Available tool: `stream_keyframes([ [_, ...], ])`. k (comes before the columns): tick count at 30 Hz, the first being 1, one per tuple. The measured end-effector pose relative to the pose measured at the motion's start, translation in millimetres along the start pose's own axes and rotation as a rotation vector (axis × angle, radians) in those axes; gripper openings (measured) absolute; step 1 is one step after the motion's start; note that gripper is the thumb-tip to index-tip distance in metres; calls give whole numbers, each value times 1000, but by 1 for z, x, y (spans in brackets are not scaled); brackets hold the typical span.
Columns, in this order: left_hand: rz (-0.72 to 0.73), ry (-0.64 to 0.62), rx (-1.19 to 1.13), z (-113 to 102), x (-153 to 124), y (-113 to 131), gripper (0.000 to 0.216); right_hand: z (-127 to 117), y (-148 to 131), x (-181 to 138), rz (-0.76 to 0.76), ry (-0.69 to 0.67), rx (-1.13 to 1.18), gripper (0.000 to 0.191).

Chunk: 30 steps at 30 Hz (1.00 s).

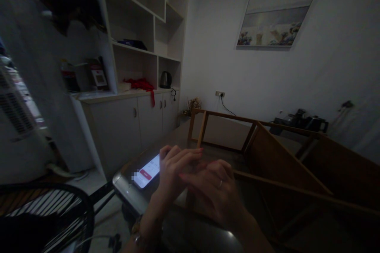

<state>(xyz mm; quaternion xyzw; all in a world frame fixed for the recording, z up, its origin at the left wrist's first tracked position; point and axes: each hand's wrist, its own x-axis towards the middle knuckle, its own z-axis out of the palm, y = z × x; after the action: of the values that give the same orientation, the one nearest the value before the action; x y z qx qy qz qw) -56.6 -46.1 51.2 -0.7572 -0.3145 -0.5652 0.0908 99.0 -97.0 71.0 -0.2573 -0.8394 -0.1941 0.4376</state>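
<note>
My left hand (pixel 175 168) is raised over the table, its fingers stretched to the right and nothing visible in them. My right hand (pixel 218 185), with a ring on one finger, meets it from the right. Its fingers reach loosely toward my left palm, and one red-nailed fingertip appears to touch the left hand. Where the hands overlap, dimness hides part of the fingers. Beside my left hand a phone (pixel 147 174) with a lit screen lies on the table (pixel 130 193). A wooden frame with panels (pixel 285 158) lies beyond and right of my hands.
A black slatted chair (pixel 80 209) stands at the lower left. White cabinets (pixel 118 126) with shelves line the left wall, holding a kettle (pixel 165 80) and red cloth (pixel 142 84). Dark appliances (pixel 299 120) sit behind the wooden frame. A cord (pixel 228 107) hangs from the wall socket.
</note>
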Motion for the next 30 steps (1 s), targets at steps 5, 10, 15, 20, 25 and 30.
stream_keyframes([
  [5, -3, -11, -9, 2, -2, -2, 26, 3, 1, -3, -43, -22, -55, 20],
  [10, -11, 1, 17, 3, -2, -3, 25, 2, 1, -3, -41, -72, -26, 25],
  [15, 9, 21, 20, 4, -1, -2, 21, 1, -1, -1, -27, -48, -43, 29],
  [20, 1, 2, 3, 3, -3, -3, 22, -1, -4, 0, -29, -52, -22, 27],
  [25, -1, 9, -3, 3, -2, -2, 20, -3, -3, 1, -22, -68, 3, 28],
  [30, -18, 4, 15, 5, -5, -4, 15, -5, 0, 2, -36, -54, 36, 23],
])
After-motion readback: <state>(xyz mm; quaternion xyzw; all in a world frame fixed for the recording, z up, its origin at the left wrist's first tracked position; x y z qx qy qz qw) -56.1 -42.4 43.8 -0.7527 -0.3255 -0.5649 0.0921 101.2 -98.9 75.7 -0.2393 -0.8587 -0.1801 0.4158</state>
